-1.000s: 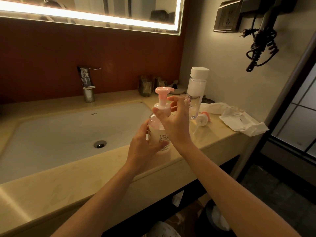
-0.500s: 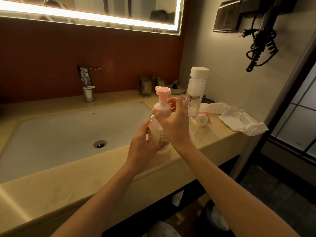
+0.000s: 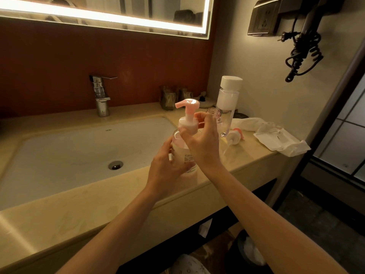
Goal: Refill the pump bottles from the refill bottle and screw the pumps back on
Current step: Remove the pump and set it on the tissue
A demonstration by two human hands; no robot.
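A clear pump bottle [image 3: 184, 155] stands on the counter to the right of the sink, and my left hand [image 3: 165, 165] grips its body. Its pink pump [image 3: 187, 109] sits on the neck with the nozzle pointing left. My right hand [image 3: 203, 139] has its fingers curled round the pump's collar. Behind my right hand stands a second small bottle [image 3: 214, 113] with an open neck. A tall clear refill bottle [image 3: 227, 103] with a white cap stands further right. A loose pump [image 3: 234, 136] with its tube lies on the counter beside it.
The white sink basin [image 3: 79, 153] and chrome tap [image 3: 100, 95] are to the left. A crumpled white wrapper [image 3: 276, 138] lies at the counter's right end. Small glass jars [image 3: 169, 98] stand by the back wall. A hair dryer with a coiled cord [image 3: 302, 50] hangs on the right wall.
The pump head has turned: its nozzle pointed right, then away, and points left now. My right hand twisted round the collar while my left hand held the bottle still.
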